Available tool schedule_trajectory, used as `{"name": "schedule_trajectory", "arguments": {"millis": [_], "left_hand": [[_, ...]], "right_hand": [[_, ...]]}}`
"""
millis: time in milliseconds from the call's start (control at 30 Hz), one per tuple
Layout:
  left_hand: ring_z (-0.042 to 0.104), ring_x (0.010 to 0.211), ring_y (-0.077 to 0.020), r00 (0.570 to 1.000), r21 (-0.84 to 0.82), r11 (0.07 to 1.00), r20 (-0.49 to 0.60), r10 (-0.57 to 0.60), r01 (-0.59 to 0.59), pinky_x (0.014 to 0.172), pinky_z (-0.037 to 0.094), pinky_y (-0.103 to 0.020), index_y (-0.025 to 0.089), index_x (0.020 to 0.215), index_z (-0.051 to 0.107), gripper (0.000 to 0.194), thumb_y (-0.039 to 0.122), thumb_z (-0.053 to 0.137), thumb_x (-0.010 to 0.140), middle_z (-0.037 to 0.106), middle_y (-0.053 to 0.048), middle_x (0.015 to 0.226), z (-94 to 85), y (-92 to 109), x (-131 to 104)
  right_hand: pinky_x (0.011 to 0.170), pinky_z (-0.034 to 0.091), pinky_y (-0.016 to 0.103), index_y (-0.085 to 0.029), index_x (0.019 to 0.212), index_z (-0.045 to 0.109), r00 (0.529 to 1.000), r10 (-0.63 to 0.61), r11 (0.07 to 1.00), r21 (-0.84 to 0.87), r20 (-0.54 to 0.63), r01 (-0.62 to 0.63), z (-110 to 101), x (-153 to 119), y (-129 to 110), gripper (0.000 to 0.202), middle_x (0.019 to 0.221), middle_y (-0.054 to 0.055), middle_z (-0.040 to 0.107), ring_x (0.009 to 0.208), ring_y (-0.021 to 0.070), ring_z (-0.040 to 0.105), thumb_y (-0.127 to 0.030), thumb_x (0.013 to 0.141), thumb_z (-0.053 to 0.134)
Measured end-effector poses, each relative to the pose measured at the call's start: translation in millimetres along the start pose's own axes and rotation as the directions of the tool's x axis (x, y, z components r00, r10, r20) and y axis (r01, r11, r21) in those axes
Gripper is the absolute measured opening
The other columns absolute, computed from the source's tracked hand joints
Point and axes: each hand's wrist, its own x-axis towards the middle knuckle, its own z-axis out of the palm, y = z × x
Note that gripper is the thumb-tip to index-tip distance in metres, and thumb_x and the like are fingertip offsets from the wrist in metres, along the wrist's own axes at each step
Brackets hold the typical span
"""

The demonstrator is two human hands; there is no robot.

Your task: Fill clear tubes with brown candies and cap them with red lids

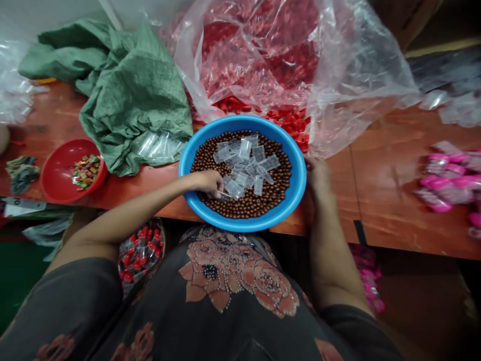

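A blue basin (301, 175) stands at the table's front edge, holding many small brown balls (248, 208). Clear plastic pieces (246, 149) lie heaped on the balls. My left hand (210, 183) is over the basin's left part, its fingers closed on a clear plastic piece (225, 195) near the balls. Beside the basin's right rim is my right hand (316, 173), low against the table; its fingers are mostly hidden and blurred, and what they hold, if anything, does not show.
Behind the basin lies a large clear bag (338, 110) with red pieces (289, 123). A green cloth sack (139, 95) and red bowl (56, 173) are left on the table (398, 195). Pink-capped items (447, 180) lie right; a container of red-capped items (141, 250) stands below.
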Motion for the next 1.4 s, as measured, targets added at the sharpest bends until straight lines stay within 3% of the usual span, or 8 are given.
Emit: {"name": "schedule_trajectory", "arguments": {"millis": [133,267,467,633,867,1067,1233,1400], "left_hand": [[0.061,0.055,-0.0168,0.995,-0.279,0.96,0.09,0.052,-0.025,0.064,0.053,-0.035,0.016,0.062,0.07,0.014,0.006,0.075,0.054,0.065,-0.001,0.057,13.6,-3.6,12.3],[0.061,0.057,-0.0157,0.986,-0.353,0.935,0.135,0.098,-0.045,0.064,0.055,-0.035,0.018,0.07,0.075,0.019,0.009,0.076,0.053,0.066,-0.001,0.061,21.6,-6.8,21.3],[0.065,0.065,-0.0141,0.956,-0.455,0.887,0.217,0.198,-0.081,0.068,0.055,-0.031,0.02,0.079,0.075,0.02,0.016,0.078,0.059,0.07,0.0,0.072,19.0,-7.3,18.8],[0.069,0.072,-0.0147,0.952,-0.588,0.802,0.171,0.253,-0.107,0.073,0.056,-0.031,0.017,0.086,0.07,0.022,0.017,0.079,0.066,0.072,-0.002,0.078,12.3,-3.0,4.2],[0.073,0.085,-0.0188,0.916,-0.781,0.582,0.033,0.401,-0.227,0.079,0.057,-0.034,0.016,0.107,0.062,0.039,0.02,0.08,0.072,0.074,-0.006,0.091,18.8,14.2,-37.5],[0.072,0.088,-0.0182,0.899,-0.827,0.422,-0.205,0.387,-0.37,0.081,0.057,-0.034,0.018,0.12,0.063,0.054,0.017,0.08,0.068,0.073,-0.008,0.102,33.2,22.2,-46.7],[0.07,0.088,-0.018,0.903,-0.831,0.382,-0.294,0.315,-0.404,0.082,0.057,-0.035,0.018,0.111,0.068,0.047,0.018,0.08,0.066,0.073,-0.008,0.102,41.1,21.7,-41.6],[0.069,0.082,-0.0145,0.891,-0.813,0.376,-0.362,0.274,-0.445,0.079,0.057,-0.031,0.018,0.106,0.071,0.042,0.02,0.081,0.065,0.073,-0.005,0.098,43.1,18.4,-40.2]], "right_hand": [[0.076,0.036,0.033,-0.01,0.092,0.074,0.987,0.149,0.984,0.107,-0.053,-0.143,-0.1,-1.4,-2.2,0.02,0.087,0.008,0.067,0.071,0.0127,0.048,-0.014,0.072,0.071],[0.069,0.038,0.028,-0.012,0.092,0.068,0.943,0.3,0.918,0.312,-0.146,-0.244,5.4,-4.8,-0.5,0.018,0.076,0.002,0.066,0.066,0.0106,0.052,-0.015,0.074,0.07],[0.06,0.043,0.023,-0.019,0.104,0.056,0.859,0.453,0.722,0.663,-0.238,-0.197,0.6,-16.7,-14.3,0.025,0.089,0.004,0.073,0.06,0.0078,0.058,-0.01,0.081,0.057],[0.052,0.042,0.022,-0.02,0.092,0.058,0.845,0.495,0.561,0.817,-0.201,-0.135,-21.5,-35.0,-49.1,0.015,0.082,0.004,0.073,0.052,0.0079,0.056,-0.015,0.078,0.06],[0.05,0.044,0.02,-0.02,0.086,0.065,0.89,0.384,0.463,0.885,-0.247,0.045,-41.9,-51.9,-111.0,0.029,0.068,-0.004,0.066,0.055,0.0086,0.059,-0.018,0.06,0.077],[0.051,0.049,0.024,-0.039,0.125,0.061,0.994,0.105,0.516,0.852,0.04,-0.089,-39.4,-62.2,-164.5,0.054,0.1,-0.001,0.069,0.063,0.0097,0.06,-0.021,0.076,0.071],[0.054,0.052,0.028,-0.033,0.127,0.06,0.955,-0.01,0.618,0.753,0.296,-0.227,-20.2,-63.3,-183.9,0.039,0.106,0.005,0.068,0.071,0.0141,0.063,-0.028,0.089,0.055],[0.054,0.054,0.031,-0.027,0.134,0.056,0.915,-0.116,0.662,0.717,0.387,-0.22,-3.2,-62.5,-188.4,0.041,0.101,0.007,0.07,0.073,0.0168,0.065,-0.038,0.097,0.044]]}}
